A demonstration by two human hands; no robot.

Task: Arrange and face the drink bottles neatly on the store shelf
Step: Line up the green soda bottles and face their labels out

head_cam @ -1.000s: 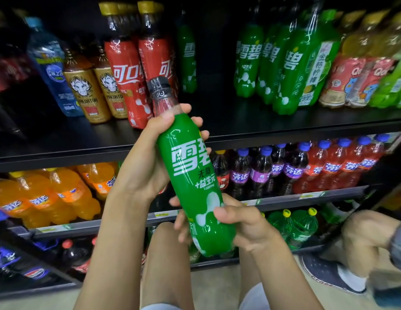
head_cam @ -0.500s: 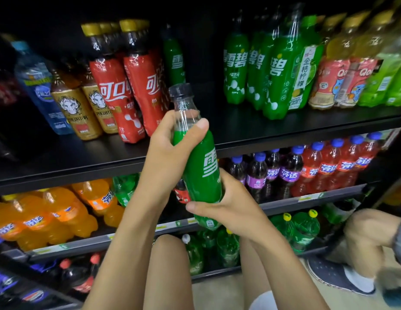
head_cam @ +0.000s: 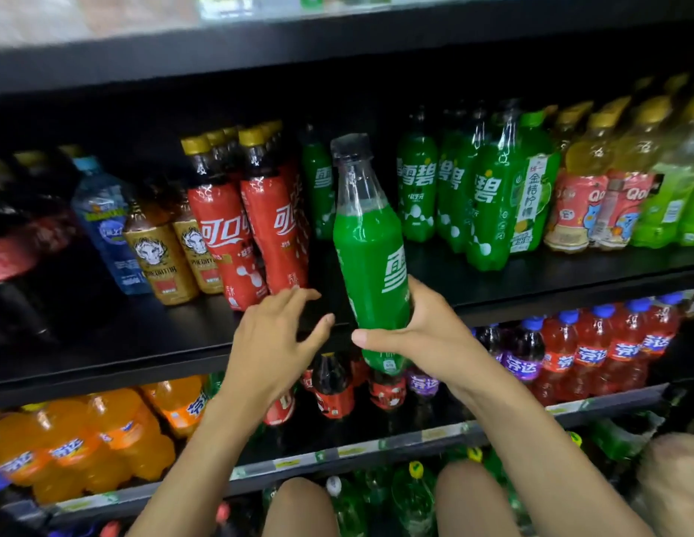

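1. The right hand (head_cam: 423,335) grips the lower body of a green bottle (head_cam: 370,265), with the fingers curled round its right side and the thumb laid across its front near the base.
2. The left hand (head_cam: 275,335) holds nothing. Its fingers are spread and loosely straight at 9 o'clock of the bottle, just apart from it, and the fingertips are near the feet of the red cola bottles (head_cam: 225,234).
3. The green bottle is close to upright, its top leaning slightly toward 11 o'clock. Its clear neck and dark cap (head_cam: 351,147) rise above the green label, whose white lettering faces partly to the right.
4. The bottle is held in the air in front of the black shelf (head_cam: 105,335). Its base shows below the shelf's front edge, before dark bottles on the tier beneath.
5. Behind it the shelf has a gap between the red cola bottles at 9 o'clock and a row of green bottles (head_cam: 417,195) at 3 o'clock. A lone green bottle (head_cam: 318,188) stands deep in that gap.
6. Farther toward 9 o'clock stand gold lion-marked bottles (head_cam: 159,261) and a blue bottle (head_cam: 105,226). Farther toward 3 o'clock are yellow-capped bottles (head_cam: 581,203).
7. On the tier below, orange soda bottles (head_cam: 86,432) show at 7 o'clock, and purple and red bottles with blue caps (head_cam: 593,350) at 4 o'clock.
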